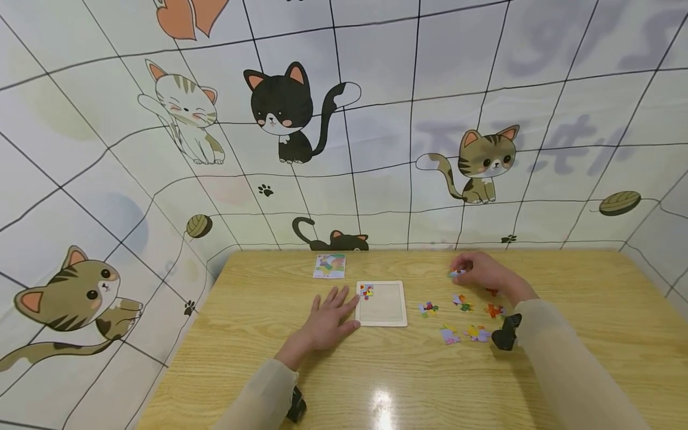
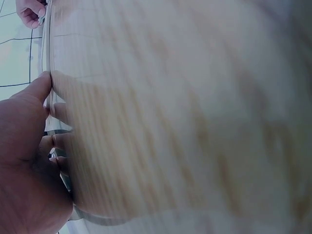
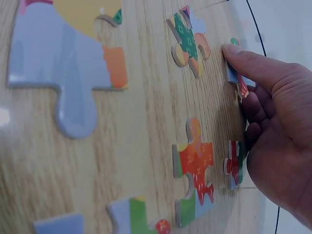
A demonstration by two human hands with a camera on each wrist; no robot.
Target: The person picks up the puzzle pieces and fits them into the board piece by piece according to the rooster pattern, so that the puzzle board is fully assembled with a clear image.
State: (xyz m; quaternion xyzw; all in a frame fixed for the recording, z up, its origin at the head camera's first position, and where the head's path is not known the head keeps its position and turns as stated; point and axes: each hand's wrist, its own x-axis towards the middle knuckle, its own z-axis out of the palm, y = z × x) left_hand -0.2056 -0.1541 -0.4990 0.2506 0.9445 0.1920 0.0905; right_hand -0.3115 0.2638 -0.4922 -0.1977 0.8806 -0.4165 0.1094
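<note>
My left hand [image 1: 325,322] lies with straight fingers spread on the table, its thumb and fingertips at the left edge of a white puzzle tray [image 1: 404,304]. A small joined patch of colourful jigsaw [image 1: 366,291] sits in the tray's upper left corner. At the back right, my right hand [image 1: 478,270] pinches a jigsaw piece [image 3: 233,73] between thumb and fingers, close over the table. Its blue, green and red print shows in the right wrist view. Nearest to that hand lie a red-and-green piece [image 3: 234,163] and a green-patterned piece [image 3: 187,41].
Several loose pieces are spread right of the tray, among them an orange-red one [image 1: 494,310], a yellow-and-purple one [image 1: 477,333] and a lilac one [image 1: 450,334]. A picture card [image 1: 329,266] lies behind the left hand. The wooden table [image 1: 430,382] meets a cat-patterned wall.
</note>
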